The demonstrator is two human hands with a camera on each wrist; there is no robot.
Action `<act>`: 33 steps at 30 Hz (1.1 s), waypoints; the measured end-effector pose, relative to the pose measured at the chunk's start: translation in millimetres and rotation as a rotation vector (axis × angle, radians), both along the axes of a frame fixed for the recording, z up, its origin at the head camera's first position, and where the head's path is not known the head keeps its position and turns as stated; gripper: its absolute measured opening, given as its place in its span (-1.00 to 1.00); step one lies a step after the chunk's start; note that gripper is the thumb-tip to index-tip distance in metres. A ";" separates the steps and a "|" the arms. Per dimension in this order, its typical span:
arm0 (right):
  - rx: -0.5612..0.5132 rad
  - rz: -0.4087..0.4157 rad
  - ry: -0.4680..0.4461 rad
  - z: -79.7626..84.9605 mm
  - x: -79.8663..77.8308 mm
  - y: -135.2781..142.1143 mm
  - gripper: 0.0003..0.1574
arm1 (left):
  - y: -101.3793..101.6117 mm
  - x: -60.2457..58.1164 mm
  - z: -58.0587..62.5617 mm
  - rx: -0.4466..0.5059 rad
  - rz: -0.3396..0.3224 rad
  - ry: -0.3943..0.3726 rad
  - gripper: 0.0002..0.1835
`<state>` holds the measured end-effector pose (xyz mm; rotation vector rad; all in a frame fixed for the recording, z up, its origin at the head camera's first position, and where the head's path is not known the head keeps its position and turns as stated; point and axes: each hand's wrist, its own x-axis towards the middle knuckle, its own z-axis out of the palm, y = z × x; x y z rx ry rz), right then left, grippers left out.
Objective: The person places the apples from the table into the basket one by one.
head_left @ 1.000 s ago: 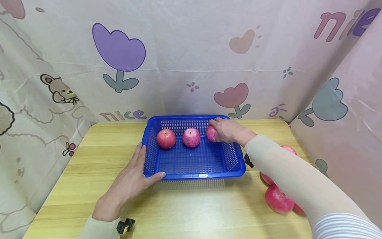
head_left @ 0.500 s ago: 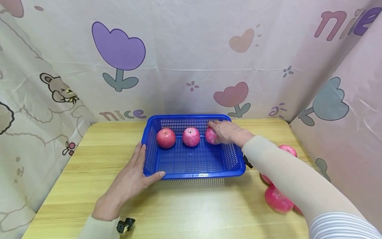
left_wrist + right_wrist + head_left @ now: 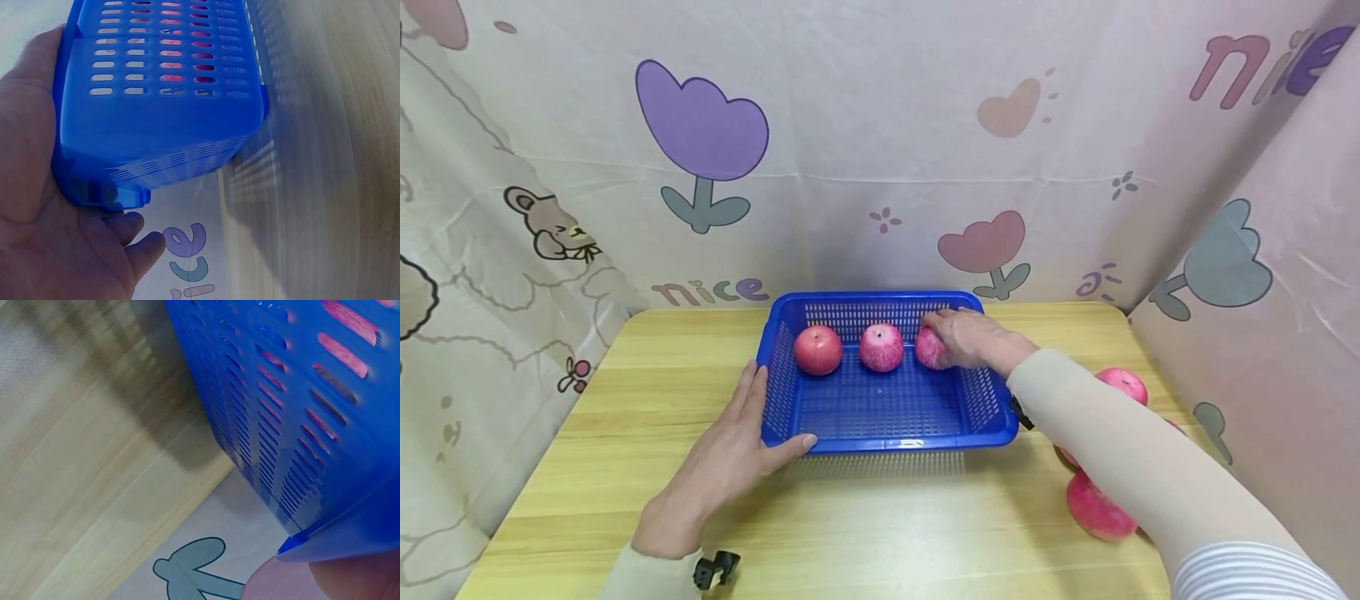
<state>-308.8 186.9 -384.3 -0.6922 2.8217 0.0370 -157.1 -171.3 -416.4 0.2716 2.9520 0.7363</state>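
Note:
A blue plastic basket (image 3: pixel 880 443) with slotted walls stands on the table. Inside, toward its back wall, a red apple (image 3: pixel 817 350) sits at the left and a streaked pink apple (image 3: pixel 882 347) in the middle. My right hand (image 3: pixel 973 336) reaches over the right rim and grips another apple (image 3: pixel 929 347), partly hidden by the fingers. My left hand (image 3: pixel 722 454) rests on the basket's front left corner, fingers straight along the left side and thumb on the front rim. In the left wrist view, the left palm (image 3: pixel 37 187) lies against the rim.
Several more apples lie on the wooden table (image 3: pixel 865 533) to the right, among them one at the back (image 3: pixel 1123 385) and one nearer (image 3: pixel 1099 507), partly covered by the right sleeve (image 3: pixel 1120 442). Printed cloth (image 3: pixel 850 125) hangs behind and at both sides.
My right hand has shifted slightly left and nearer with its apple, toward the middle apple. My left hand and the basket keep their place.

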 end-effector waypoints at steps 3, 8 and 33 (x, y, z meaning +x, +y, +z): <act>-0.004 0.009 0.017 -0.8 0.7 1.0 -0.08 | 0.5 -0.5 -0.1 -0.001 -0.003 0.002 0.45; -0.011 0.020 0.033 -1.6 1.6 0.9 -0.10 | 0.6 -0.7 0.4 -0.003 -0.002 -0.003 0.45; -0.020 0.038 0.047 -1.6 1.5 1.3 -0.09 | 1.9 -0.1 1.6 -0.002 -0.001 -0.003 0.46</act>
